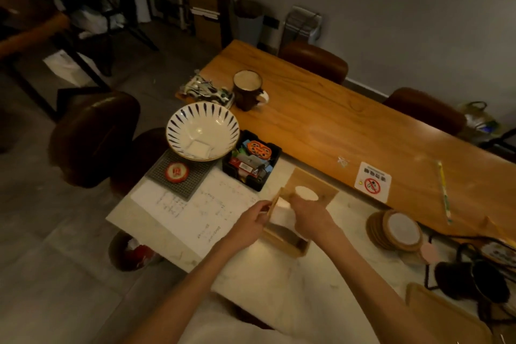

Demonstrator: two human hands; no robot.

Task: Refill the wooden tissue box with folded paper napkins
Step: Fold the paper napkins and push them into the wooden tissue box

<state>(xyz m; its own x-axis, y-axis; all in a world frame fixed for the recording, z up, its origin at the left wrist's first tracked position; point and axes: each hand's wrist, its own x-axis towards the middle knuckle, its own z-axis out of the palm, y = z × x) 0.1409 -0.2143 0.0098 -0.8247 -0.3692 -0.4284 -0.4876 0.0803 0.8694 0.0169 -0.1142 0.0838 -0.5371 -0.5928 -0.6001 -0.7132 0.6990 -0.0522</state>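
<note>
**Hands crowd the box: napkins may jam**

Near the white marble desk's (321, 282) far edge, the left hand (251, 222) pinches a side wall of the open light-wood tissue box (284, 243). The right hand (310, 216) curls its fingers over the white folded paper napkins (280, 213) going in. Pushed crooked, they could crumple against the rim.

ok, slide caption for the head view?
Left hand grips the open wooden tissue box; right hand holds white folded paper napkins in it.
</note>
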